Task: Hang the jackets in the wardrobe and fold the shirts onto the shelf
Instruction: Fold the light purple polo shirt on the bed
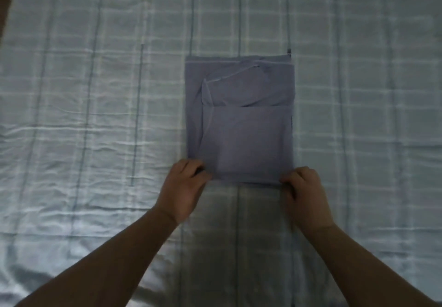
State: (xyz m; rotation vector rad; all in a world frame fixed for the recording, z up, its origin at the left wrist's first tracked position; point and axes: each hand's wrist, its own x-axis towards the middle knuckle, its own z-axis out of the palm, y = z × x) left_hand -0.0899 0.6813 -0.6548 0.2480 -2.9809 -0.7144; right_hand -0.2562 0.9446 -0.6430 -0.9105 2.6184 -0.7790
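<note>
In the head view, a folded shirt [239, 120] is laid mid-bedsheet [83, 115]. Its near corners are pinched by the left hand [184, 187] and right hand [303, 189]. Folding seems underway; next, the near edge likely must be carried toward the far edge.

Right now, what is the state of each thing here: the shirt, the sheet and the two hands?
shirt: folded into a rectangle, lying flat on the sheet, not yet on a shelf.
sheet: spread out, lightly wrinkled.
left hand: grips the shirt's near left corner.
right hand: grips the shirt's near right corner.
</note>
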